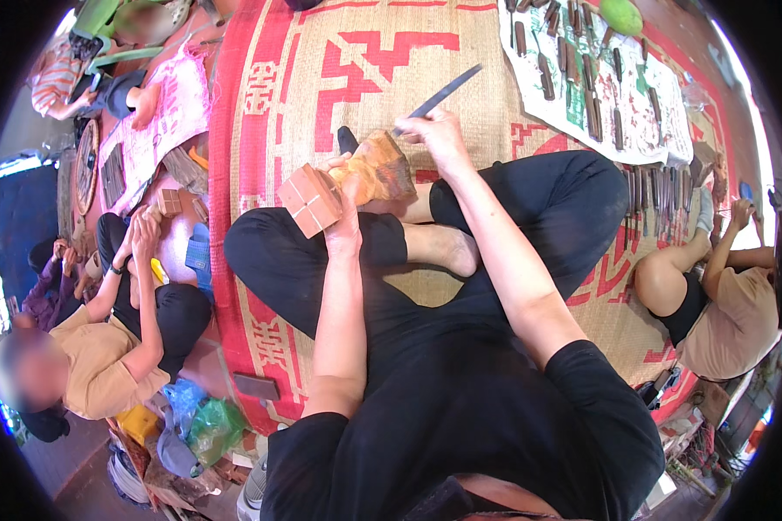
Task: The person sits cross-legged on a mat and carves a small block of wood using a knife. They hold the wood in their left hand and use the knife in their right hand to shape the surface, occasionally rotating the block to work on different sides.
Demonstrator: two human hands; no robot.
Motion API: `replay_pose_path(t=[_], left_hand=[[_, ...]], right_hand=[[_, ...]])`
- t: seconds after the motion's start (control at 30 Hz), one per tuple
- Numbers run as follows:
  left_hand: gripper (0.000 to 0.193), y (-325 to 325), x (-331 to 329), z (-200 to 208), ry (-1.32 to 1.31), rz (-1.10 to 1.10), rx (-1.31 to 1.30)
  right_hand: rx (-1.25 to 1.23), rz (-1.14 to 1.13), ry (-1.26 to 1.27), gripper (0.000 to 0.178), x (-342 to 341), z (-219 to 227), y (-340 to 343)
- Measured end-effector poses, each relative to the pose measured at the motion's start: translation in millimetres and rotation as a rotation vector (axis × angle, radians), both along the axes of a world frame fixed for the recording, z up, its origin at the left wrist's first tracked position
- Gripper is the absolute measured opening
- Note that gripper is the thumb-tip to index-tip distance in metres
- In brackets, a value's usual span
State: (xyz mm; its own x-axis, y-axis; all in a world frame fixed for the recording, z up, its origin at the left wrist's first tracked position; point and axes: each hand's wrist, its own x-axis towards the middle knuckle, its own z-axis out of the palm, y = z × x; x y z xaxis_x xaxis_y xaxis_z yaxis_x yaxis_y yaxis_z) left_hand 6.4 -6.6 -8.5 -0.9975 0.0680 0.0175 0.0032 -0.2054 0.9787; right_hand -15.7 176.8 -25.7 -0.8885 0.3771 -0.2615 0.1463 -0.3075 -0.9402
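My left hand (pixel 345 227) is closed around a carved wooden piece (pixel 374 171), held above my crossed legs. Its near left end is a squared, reddish block face (pixel 309 201) marked with pale crossing lines. The rest is yellowish and roughly shaped, with a darker brown far edge. My right hand (pixel 437 137) grips a long, flat, dark file-like tool (pixel 450 89), whose free end points up and to the right. That hand is just right of the carved piece, and whether the tool touches the wood cannot be told. A small dark tip (pixel 346 139) pokes out behind the piece.
I sit on a red-and-tan woven mat (pixel 391 78). A white cloth (pixel 530 95) at the far right bears several wooden-handled tools, with a green round fruit (pixel 621 16). More tools (pixel 656 200) lie by my right knee. Other people (pixel 104 347) sit at left and right.
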Motion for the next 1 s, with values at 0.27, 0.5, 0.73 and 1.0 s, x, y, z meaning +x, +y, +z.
replay_pose_path(t=[0.27,0.5,0.73,1.0], left_hand=[[0.03,3,-2,2,0.089,0.019,-0.094],[0.03,2,-2,1,0.01,0.025,-0.023],[0.03,5,-1,7,0.091,0.032,-0.121],[0.033,0,-1,2,0.005,-0.002,-0.022]], right_hand=[[0.02,-0.05,-0.044,0.01,-14,-16,5],[-0.05,0.023,0.022,0.011,-7,-6,-4],[-0.076,-0.048,0.004,0.01,-17,-16,3],[-0.091,0.076,0.006,0.015,-7,1,-5]])
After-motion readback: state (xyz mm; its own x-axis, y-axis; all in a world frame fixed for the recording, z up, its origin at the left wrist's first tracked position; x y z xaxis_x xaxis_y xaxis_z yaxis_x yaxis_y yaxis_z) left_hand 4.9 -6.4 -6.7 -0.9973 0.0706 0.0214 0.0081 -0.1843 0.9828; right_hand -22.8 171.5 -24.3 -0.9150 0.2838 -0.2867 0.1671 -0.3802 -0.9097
